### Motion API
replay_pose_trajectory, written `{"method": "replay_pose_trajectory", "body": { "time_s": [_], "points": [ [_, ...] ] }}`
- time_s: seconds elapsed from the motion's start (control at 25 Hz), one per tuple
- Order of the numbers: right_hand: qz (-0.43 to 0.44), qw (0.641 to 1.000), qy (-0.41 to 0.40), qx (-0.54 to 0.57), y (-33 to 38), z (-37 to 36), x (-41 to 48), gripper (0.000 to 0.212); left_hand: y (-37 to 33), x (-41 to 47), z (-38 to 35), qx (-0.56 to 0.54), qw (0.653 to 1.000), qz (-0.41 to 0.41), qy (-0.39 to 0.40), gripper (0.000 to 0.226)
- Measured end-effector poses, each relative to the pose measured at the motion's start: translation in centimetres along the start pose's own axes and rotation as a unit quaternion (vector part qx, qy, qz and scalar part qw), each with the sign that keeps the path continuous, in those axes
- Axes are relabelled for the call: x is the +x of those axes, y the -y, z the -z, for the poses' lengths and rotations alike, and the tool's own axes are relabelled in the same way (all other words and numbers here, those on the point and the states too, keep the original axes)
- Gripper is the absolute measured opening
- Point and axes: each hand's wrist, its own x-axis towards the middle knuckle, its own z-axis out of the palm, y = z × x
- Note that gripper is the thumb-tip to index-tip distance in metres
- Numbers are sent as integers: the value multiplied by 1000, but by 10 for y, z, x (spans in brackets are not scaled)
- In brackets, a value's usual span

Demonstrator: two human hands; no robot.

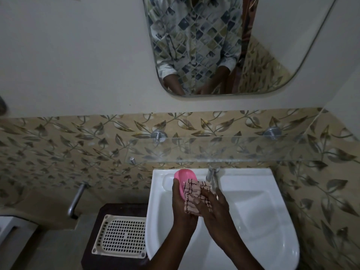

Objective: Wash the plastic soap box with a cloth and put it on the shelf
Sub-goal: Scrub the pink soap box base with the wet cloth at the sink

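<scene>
While held, soap box (185, 177) under cloth (195, 197)

Both hands, left (182, 203) and right (213, 206), clasped together, fingers curled.

Mirror (272, 45): hanging on the wall.
Tap (212, 173): standing at the back of the sink (263, 221).
White tray (120, 235): lying on a dark stand (91, 256).

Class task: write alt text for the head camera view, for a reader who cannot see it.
Over a white sink, the left hand holds a pink soap box while the right hand presses a checked cloth against it. A glass shelf and a mirror hang above.
</scene>
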Motion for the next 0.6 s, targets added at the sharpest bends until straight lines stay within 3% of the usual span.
{"method": "replay_pose_trajectory", "body": {
  "time_s": [0.12, 0.24, 0.28, 0.36, 0.4, 0.44, 0.6],
  "points": [
    [-65, 997, 10, 35, 7, 6, 12, 42, 5, 4, -11, 188, 973, -104, -89, 65],
    [-155, 972, 25, 177, -4, 17, 30, 45, -4, 5, -14, 237, 960, -135, -57, 47],
    [-180, 946, 37, 269, -10, 21, 37, 38, -10, 7, -10, 209, 970, -114, -51, 49],
    [-253, 848, 70, 461, -18, 32, 42, 39, -24, 10, -1, 128, 989, -61, -45, 61],
    [-285, 813, 81, 501, -21, 39, 43, 43, -32, 11, 4, 99, 994, -36, -41, 66],
    [-301, 803, 94, 506, -23, 47, 43, 47, -39, 11, 6, 77, 996, -16, -35, 69],
    [-224, 886, 112, 390, -18, 57, 44, 41, -51, 9, 22, 32, 999, 32, 0, 72]
  ]
}}
